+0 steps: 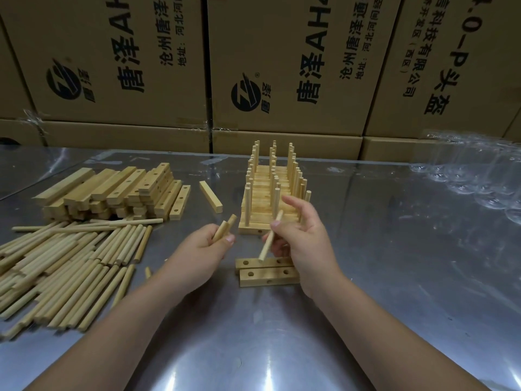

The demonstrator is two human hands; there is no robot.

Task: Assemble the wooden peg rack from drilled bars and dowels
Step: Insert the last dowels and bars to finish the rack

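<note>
My right hand (304, 244) pinches one dowel (270, 238) between thumb and fingers, its lower tip just above the far one of two drilled bars (265, 270) lying side by side on the metal table. My left hand (203, 246) grips two short dowels (224, 228), a little left of the bars. Behind my hands stands a row of finished peg racks (272, 187), each a bar with upright dowels.
A stack of drilled bars (112, 193) sits at the left, and one loose bar (211, 196) lies beside it. A heap of loose dowels (64, 266) covers the near left of the table. Cardboard boxes (282, 66) wall the back; clear plastic (479, 170) lies far right.
</note>
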